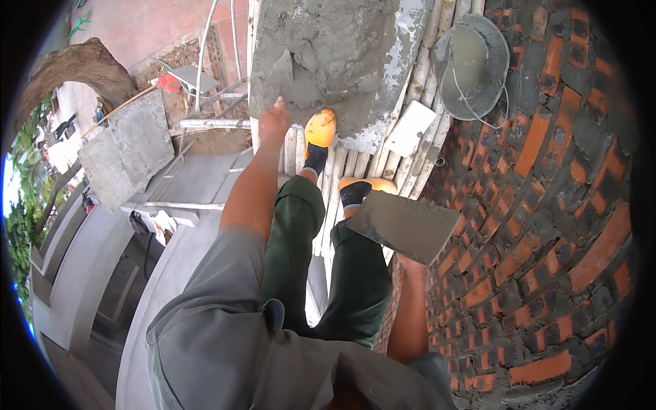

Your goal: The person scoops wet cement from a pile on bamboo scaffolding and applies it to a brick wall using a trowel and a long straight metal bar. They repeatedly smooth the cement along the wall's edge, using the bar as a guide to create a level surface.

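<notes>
Okay, so off to the left there's a thick, curved tree trunk (89,65) with some stained grey panels (133,150) just below it. Pale metal frame (217,124) next to those, small red thing (169,83) nearby. Reddish paving (150,27) up top, green leaves (22,239) far left, white rectangular piece (411,128) lying on whitish poles (333,178).

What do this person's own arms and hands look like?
Grey sleeves cover the upper arms and leave both forearms bare. The left hand wears no glove. The right hand is mostly hidden, with no glove visible on what shows.
</notes>
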Tool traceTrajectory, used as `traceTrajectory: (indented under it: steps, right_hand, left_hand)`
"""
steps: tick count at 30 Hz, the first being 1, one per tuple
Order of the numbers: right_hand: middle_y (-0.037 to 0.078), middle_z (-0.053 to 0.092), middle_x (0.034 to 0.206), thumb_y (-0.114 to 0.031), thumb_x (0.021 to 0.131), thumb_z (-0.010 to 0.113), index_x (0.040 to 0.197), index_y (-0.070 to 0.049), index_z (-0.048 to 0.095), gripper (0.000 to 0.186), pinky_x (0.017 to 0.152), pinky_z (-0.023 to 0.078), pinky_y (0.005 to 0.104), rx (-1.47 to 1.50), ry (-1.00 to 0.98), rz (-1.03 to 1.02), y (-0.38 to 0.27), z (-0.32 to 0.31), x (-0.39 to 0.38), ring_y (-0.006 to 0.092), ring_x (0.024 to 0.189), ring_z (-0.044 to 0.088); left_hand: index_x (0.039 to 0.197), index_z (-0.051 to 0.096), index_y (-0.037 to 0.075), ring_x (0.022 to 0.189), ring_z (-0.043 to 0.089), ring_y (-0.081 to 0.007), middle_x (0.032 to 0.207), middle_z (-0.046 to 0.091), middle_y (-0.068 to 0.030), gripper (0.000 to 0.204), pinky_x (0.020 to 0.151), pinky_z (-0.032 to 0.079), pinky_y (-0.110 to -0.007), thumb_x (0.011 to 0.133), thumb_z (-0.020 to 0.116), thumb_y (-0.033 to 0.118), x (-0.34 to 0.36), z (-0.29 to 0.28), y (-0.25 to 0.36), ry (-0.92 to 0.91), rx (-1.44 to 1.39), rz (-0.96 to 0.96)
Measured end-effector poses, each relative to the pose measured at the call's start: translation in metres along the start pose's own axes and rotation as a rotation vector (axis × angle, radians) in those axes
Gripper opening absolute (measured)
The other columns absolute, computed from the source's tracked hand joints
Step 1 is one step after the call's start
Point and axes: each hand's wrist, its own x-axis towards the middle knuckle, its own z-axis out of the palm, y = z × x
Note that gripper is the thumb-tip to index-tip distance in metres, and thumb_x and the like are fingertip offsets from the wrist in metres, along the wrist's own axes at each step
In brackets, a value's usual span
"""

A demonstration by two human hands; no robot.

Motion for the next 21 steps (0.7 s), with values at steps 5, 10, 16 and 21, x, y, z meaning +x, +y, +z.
traceTrajectory:
  steps: [5, 10, 16, 21]
  right_hand:
    - [0.015, 0.063, 0.134, -0.034, 0.095, 0.066, 0.135, -0.007, 0.062, 0.049, 0.109, 0.043, 0.0497, 0.024, 0.063, -0.031, 0.03, 0.041, 0.004, 0.0355, 0.126, 0.057]
    - [0.014, 0.063, 0.136, -0.036, 0.096, 0.064, 0.136, -0.008, 0.061, 0.049, 0.11, 0.044, 0.0499, 0.119, 0.031, 0.05, 0.022, 0.021, 0.024, 0.0352, 0.126, 0.057]
    - [0.014, 0.062, 0.137, -0.039, 0.098, 0.06, 0.137, -0.008, 0.059, 0.05, 0.11, 0.044, 0.0501, 0.44, 0.053, 0.139, -0.004, -0.043, 0.077, 0.0348, 0.127, 0.057]
    - [0.013, 0.061, 0.138, -0.041, 0.099, 0.057, 0.139, -0.009, 0.058, 0.05, 0.11, 0.044, 0.0503, 1.134, 0.102, 0.2, -0.064, -0.128, 0.125, 0.0345, 0.128, 0.056]
  left_hand:
    - [0.097, 0.075, -0.001, 0.1, 0.069, -0.045, 0.097, 0.073, -0.0275, 0.063, 0.091, 0.052, -0.052, 0.1, 0.051, 0.057, 0.047, 0.049, 0.1, 0.011, -0.233, 0.046]
    - [0.089, 0.071, -0.004, 0.083, 0.067, -0.0424, 0.085, 0.07, -0.0266, 0.061, 0.08, 0.049, -0.052, 0.099, 0.057, 0.055, 0.041, 0.052, 0.093, -0.007, -0.504, 0.014]
    - [0.084, 0.066, -0.004, 0.067, 0.058, -0.0359, 0.069, 0.062, -0.0215, 0.058, 0.07, 0.047, -0.048, 0.1, 0.058, 0.051, -0.006, -0.033, 0.094, 0.156, -0.433, 0.36]
    - [0.08, 0.059, 0.0, 0.062, 0.05, -0.0194, 0.061, 0.051, -0.0124, 0.043, 0.062, 0.043, -0.041, 0.097, 0.064, 0.039, -0.118, -0.179, 0.097, 0.087, -0.371, 0.571]
